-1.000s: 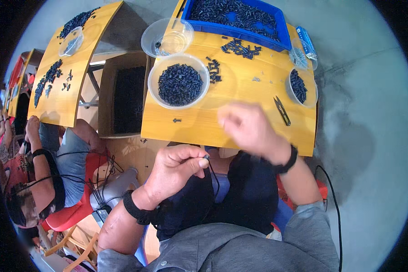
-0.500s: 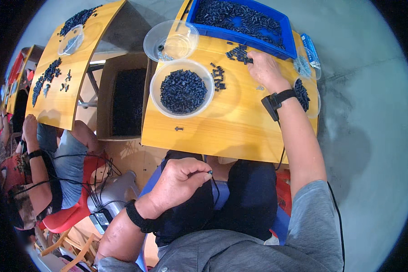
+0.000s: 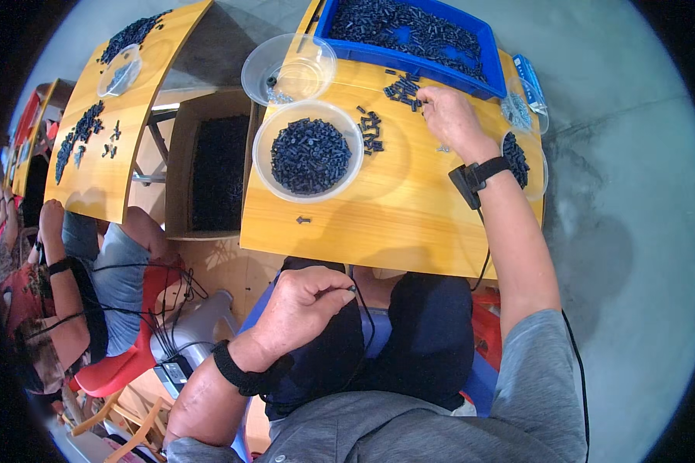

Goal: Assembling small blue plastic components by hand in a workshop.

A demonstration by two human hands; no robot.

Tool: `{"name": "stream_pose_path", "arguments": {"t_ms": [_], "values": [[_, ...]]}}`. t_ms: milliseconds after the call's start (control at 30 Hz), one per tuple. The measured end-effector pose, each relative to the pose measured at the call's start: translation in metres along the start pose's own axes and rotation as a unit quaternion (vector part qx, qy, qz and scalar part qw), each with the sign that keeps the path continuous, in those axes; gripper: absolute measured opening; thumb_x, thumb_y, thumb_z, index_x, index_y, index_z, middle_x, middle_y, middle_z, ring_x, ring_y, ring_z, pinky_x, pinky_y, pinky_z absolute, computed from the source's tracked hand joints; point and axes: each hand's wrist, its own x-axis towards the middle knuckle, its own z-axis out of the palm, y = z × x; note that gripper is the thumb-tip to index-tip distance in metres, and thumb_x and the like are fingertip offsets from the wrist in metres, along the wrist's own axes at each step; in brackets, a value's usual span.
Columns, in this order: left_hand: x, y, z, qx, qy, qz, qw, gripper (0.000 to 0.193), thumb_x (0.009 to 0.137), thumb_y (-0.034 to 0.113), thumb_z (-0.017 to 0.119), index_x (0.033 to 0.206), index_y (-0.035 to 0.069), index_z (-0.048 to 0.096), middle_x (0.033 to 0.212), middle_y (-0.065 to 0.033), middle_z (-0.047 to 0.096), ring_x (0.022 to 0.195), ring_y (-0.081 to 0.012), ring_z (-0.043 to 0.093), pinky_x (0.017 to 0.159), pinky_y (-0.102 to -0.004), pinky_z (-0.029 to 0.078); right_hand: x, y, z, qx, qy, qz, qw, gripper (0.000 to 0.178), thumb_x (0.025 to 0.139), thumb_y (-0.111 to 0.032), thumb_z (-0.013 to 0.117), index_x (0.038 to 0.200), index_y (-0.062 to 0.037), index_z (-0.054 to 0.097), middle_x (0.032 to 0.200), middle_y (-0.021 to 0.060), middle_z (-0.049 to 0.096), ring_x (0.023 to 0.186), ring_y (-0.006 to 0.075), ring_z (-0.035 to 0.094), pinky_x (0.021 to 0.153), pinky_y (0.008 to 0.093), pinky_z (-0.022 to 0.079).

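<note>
Your surface looks like smooth wood with a soft sheen, the tray glossy plastic, the tub translucent plastic, the loose pieces plastic, your shirt matt cloth.

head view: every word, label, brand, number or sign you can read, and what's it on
Oblong blue-and-white box at the right table's far right corner: print too small to read.
Black rectangular device with a pale label, lower left: too small to read.
No other text is legible.
</note>
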Motion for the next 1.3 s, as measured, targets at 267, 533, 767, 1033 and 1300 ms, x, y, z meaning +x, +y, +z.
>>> {"name": "stream_pose_path", "arguments": {"t_ms": [267, 533, 767, 1033, 1300], "values": [[0.002, -0.002, -0.001, -0.004, 0.004, -0.006, 1.0, 0.009, 0.079, 0.002, 0.066, 0.088, -0.002, 0.067, 0.078, -0.0128, 0.067, 0.071, -0.018, 0.065, 0.066, -0.0284, 0.051, 0.013, -0.009, 0.011, 0.03, 0.006, -0.071, 0.997, 0.016, 0.082, -0.013, 0.058, 0.094, -0.0081, 0.068, 0.091, 0.0193, 0.065, 0.089, 0.0368, 0.061, 0.078, 0.0468, 0.048], [0.002, -0.003, -0.004, -0.007, -0.004, 0.024, 1.0, 0.008, 0.082, 0.001, 0.066, 0.089, -0.002, 0.067, 0.079, -0.0064, 0.064, 0.065, -0.0105, 0.061, 0.058, -0.0236, 0.049, 0.021, -0.021, 0.02, -0.004, -0.009, -0.078, 0.997, 0.015, 0.085, -0.016, 0.054, 0.088, -0.0081, 0.067, 0.089, 0.0184, 0.065, 0.085, 0.0362, 0.062, 0.074, 0.0478, 0.049], [0.003, -0.003, -0.003, -0.08, -0.013, 0.039, 0.996, 0.007, 0.085, -0.001, 0.064, 0.092, -0.002, 0.066, 0.08, -0.0056, 0.063, 0.069, -0.0099, 0.06, 0.063, -0.0229, 0.049, 0.015, -0.023, 0.018, -0.064, 0.001, -0.067, 0.996, 0.015, 0.086, -0.013, 0.055, 0.092, -0.002, 0.061, 0.085, 0.0183, 0.063, 0.082, 0.0376, 0.061, 0.073, 0.0438, 0.048], [-0.007, -0.001, 0.002, -0.122, -0.008, 0.015, 0.992, 0.007, 0.088, 0.002, 0.063, 0.092, -0.001, 0.066, 0.082, -0.0026, 0.065, 0.071, -0.0089, 0.06, 0.067, -0.0223, 0.05, -0.055, -0.047, -0.007, 0.368, 0.002, 0.081, 0.927, 0.012, 0.088, -0.005, 0.055, 0.096, 0.0032, 0.059, 0.073, 0.0116, 0.064, 0.062, 0.0196, 0.064, 0.058, 0.0303, 0.051], [-0.007, 0.007, 0.006, -0.177, 0.008, 0.055, 0.983, 0.011, 0.089, 0.006, 0.063, 0.098, 0.0, 0.065, 0.09, -0.0057, 0.067, 0.076, -0.0113, 0.064, 0.071, -0.0239, 0.053, -0.134, -0.099, -0.046, 0.557, -0.019, 0.161, 0.815, 0.018, 0.092, -0.005, 0.051, 0.108, 0.0039, 0.053, 0.085, 0.0114, 0.063, 0.065, 0.0145, 0.064, 0.057, 0.0251, 0.054]]}}
